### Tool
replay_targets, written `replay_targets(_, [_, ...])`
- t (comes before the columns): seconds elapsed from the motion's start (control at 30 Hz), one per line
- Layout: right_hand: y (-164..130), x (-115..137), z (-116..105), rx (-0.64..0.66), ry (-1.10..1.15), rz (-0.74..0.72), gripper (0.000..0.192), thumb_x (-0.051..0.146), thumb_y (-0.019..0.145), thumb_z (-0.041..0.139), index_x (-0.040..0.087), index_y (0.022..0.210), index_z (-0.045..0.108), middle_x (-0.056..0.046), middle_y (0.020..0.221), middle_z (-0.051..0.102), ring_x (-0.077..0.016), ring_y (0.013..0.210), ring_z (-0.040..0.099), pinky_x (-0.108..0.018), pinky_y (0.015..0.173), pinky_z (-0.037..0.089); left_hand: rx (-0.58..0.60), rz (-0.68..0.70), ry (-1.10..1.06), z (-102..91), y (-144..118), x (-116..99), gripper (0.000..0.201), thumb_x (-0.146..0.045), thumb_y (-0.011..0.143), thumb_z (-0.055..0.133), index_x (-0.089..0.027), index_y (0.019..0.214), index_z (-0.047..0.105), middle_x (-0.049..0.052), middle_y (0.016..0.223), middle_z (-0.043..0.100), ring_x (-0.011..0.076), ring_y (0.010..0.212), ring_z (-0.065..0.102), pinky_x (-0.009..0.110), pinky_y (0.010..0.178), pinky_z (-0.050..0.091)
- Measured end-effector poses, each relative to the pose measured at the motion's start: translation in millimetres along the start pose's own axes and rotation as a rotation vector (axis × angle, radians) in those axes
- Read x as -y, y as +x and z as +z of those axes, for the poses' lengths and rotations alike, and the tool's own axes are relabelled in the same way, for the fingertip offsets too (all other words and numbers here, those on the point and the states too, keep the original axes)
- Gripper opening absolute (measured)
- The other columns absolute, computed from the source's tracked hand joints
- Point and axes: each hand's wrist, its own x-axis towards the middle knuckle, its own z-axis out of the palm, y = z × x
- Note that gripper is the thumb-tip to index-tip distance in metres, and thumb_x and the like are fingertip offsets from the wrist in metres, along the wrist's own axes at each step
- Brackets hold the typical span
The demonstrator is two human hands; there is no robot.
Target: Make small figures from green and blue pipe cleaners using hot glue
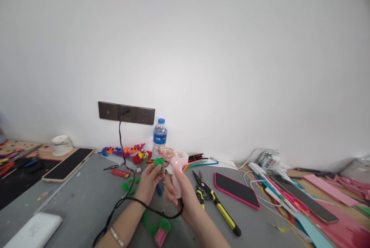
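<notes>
Glue gun (179,160) gripped in right hand (185,194), green piece (158,162) pinched in left hand (148,182); likely gluing step, next move needing steady aim.

pale pink plastic glue gun (179,160): right hand (185,194) is partly covering its grip.
fuzzy green piece (158,161): left hand (150,178) is covering part.
clear blue-capped plastic bottle (160,130): gun is partly hiding its base.
white rounded plastic slab (34,232): bottom edge is cutting it off; its marking is blurring.
flat black mat (14,192): left edge is cropping it.
</notes>
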Motion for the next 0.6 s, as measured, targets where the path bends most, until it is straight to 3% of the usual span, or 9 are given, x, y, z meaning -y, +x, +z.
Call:
replay_targets(0.1, [4,3,-33,-0.031,-0.051,0.013,0.049,0.062,0.081,0.061,0.015,0.096,0.057,0.012,0.039,0.040,-0.0036,0.024,0.027,-0.015,0.029,0.017,-0.022,-0.004,-0.014,0.7,5,-5,0.028,-0.023,0.056,0.089,-0.013,0.071,0.068,0.003,0.068,0.071,0.0157,0.064,0.067,0.026,0.064,0.055])
replay_targets(0.27, [10,-5,-69,-0.081,-0.113,0.089,0.059,0.074,0.072,0.059,0.015,0.075,0.057,0.010,0.030,0.035,-0.0075,0.020,0.032,-0.017,0.025,0.017,-0.049,0.005,-0.022,4.4,12,-12,0.033,-0.025,0.048,0.092,-0.013,0.071,0.071,0.003,0.067,0.073,0.0147,0.063,0.068,0.024,0.063,0.056])
replay_targets(0.37, [12,-13,-76,-0.060,-0.109,0.135,0.062,0.076,0.069,0.059,0.015,0.072,0.057,0.010,0.028,0.036,-0.0084,0.019,0.034,-0.017,0.024,0.020,-0.061,0.011,-0.029,6.5,13,-13,0.035,-0.026,0.046,0.093,-0.013,0.070,0.071,0.002,0.068,0.073,0.0143,0.064,0.068,0.023,0.062,0.056])
replay_targets(0.6, [8,-24,-76,-0.034,-0.040,0.178,0.062,0.071,0.073,0.061,0.014,0.097,0.058,0.010,0.032,0.042,-0.0080,0.021,0.038,-0.015,0.026,0.026,-0.011,0.007,-0.026,7.7,10,-14,0.035,-0.030,0.048,0.093,-0.014,0.072,0.073,0.002,0.071,0.073,0.0143,0.068,0.068,0.024,0.066,0.058])
